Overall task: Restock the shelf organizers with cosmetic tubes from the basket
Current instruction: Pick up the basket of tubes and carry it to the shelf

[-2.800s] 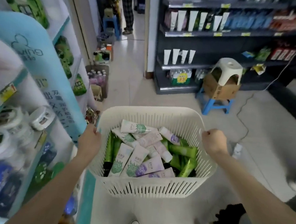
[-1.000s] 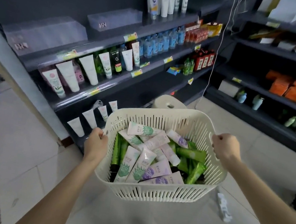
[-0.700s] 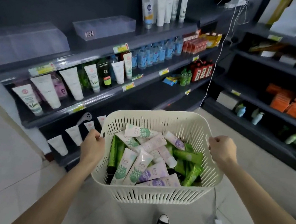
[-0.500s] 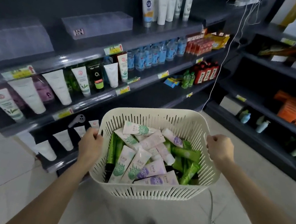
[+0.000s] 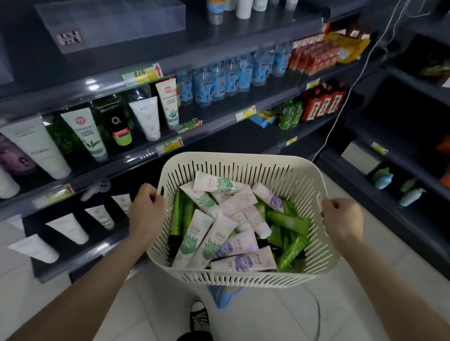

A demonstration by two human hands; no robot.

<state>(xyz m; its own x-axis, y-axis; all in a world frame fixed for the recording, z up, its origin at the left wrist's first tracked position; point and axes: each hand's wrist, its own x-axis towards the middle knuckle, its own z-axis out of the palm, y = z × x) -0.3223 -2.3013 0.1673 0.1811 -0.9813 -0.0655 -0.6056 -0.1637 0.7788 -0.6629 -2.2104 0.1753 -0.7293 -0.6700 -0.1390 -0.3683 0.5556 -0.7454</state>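
Before the shelves (image 5: 138,154), both hands carry the basket (image 5: 248,165). Left hand (image 5: 146,212) and right hand (image 5: 340,221) grip its rim with curled fingers. Tubes (image 5: 221,228) lie inside.

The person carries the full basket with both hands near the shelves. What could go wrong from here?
1. The left hand and the right hand both grip the basket; freeing one to reach the clear organizer could tip it and spill the loose tubes.
2. A cable trails across the floor: a possible trip.
3. The hanging white cord might snag the basket's far corner.
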